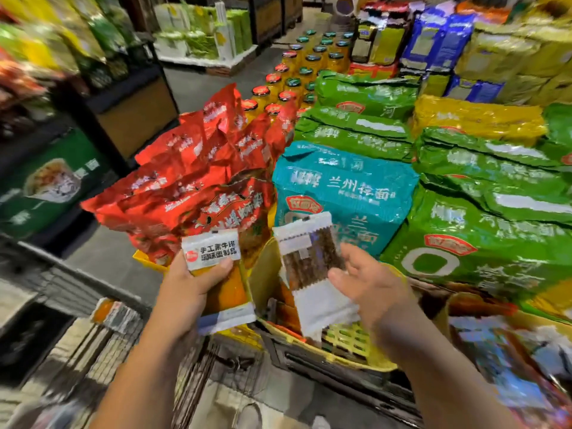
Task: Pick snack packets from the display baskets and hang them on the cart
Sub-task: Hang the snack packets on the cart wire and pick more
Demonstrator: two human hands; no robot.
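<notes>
Left hand [185, 289] grips a flat orange foil snack packet with white ends [224, 286] at lower centre, thumb clamped over its top label. Right hand [368, 283] has fingers spread loosely against the edge of a brown window packet with white ends [315, 274] above the yellow plastic basket [356, 362]; can't tell if the thumb pinches it. Both look light, floppy, slick: probably best pinched at the white top seal strip before going to the grey wire cart [102, 354], lower left.
</notes>
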